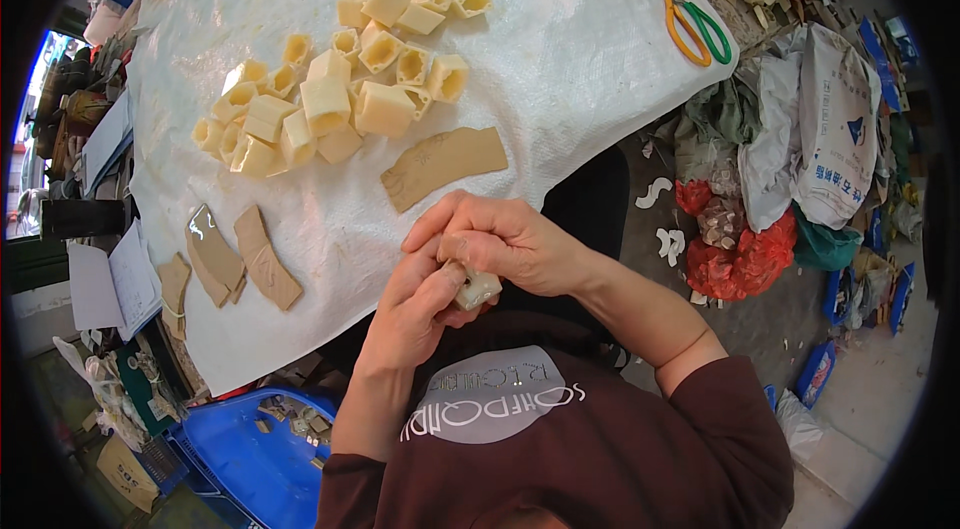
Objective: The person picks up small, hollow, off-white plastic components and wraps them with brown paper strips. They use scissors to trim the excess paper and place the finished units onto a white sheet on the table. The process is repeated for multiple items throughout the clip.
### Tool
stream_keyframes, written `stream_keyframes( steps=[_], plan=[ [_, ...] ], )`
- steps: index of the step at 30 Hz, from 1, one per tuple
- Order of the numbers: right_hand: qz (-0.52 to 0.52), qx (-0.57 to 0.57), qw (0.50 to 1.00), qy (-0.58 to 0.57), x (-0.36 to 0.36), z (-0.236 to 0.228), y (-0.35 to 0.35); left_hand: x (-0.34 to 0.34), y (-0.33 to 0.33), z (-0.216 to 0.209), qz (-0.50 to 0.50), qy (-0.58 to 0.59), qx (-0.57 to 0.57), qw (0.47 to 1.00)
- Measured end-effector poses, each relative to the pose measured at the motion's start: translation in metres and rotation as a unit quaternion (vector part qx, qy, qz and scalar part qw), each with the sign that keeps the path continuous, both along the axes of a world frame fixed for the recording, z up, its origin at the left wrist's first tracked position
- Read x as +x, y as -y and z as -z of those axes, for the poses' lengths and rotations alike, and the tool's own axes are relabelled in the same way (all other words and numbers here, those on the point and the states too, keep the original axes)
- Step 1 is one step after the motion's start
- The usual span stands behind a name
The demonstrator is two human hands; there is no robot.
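Note:
Close in front of my body, my left hand is closed around a small whitish block with a dark hole in its face. My right hand meets it from above, thumb and fingers pinched together at the block's upper end. Whatever lies between those right fingertips is hidden. Just beyond my hands, a curved brown sheet piece lies flat on the white covering. Farther off sits a loose pile of pale yellow hollow blocks, several with open ends showing.
More brown pieces lie at the left. Scissors with orange and green handles rest at the far right corner. A blue tub with small scraps stands low on the left. Red bags and white sacks crowd the right floor.

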State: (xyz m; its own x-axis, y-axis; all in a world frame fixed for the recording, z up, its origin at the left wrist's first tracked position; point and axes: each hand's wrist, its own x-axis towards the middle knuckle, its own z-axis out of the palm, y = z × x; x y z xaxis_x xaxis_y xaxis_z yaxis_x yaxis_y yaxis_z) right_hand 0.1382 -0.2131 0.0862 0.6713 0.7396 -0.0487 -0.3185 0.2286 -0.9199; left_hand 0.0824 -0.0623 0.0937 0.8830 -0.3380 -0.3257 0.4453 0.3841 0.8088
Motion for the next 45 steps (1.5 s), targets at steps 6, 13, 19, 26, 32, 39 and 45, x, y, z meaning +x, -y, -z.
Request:
stream_keyframes(
  steps=[6, 13, 19, 26, 32, 39, 45],
  plan=[
    [-0.004, 0.135, 0.981, -0.136, -0.011, 0.009, -0.003, 0.0, 0.002, 0.0, -0.033, -0.001, 0.019, 0.999],
    [0.101, 0.037, 0.985, 0.134, -0.02, 0.025, -0.009, -0.005, -0.004, 0.012, -0.002, 0.026, 0.013, 1.0],
    [0.03, 0.122, 0.99, -0.066, -0.014, 0.02, -0.005, -0.003, 0.004, 0.01, -0.091, 0.003, -0.03, 0.995],
    [0.009, 0.101, 0.987, -0.124, -0.01, 0.018, -0.006, -0.006, 0.01, 0.008, -0.083, 0.057, 0.057, 0.993],
    [0.092, 0.026, 0.988, 0.119, -0.014, 0.015, -0.01, -0.006, 0.007, 0.02, -0.099, 0.124, 0.086, 0.984],
    [0.077, 0.111, 0.991, 0.008, -0.022, 0.02, -0.015, -0.009, 0.009, 0.02, -0.138, 0.129, 0.071, 0.979],
    [0.113, 0.078, 0.99, -0.011, -0.025, 0.02, -0.021, -0.008, 0.007, 0.011, -0.117, 0.09, 0.015, 0.989]
  ],
)
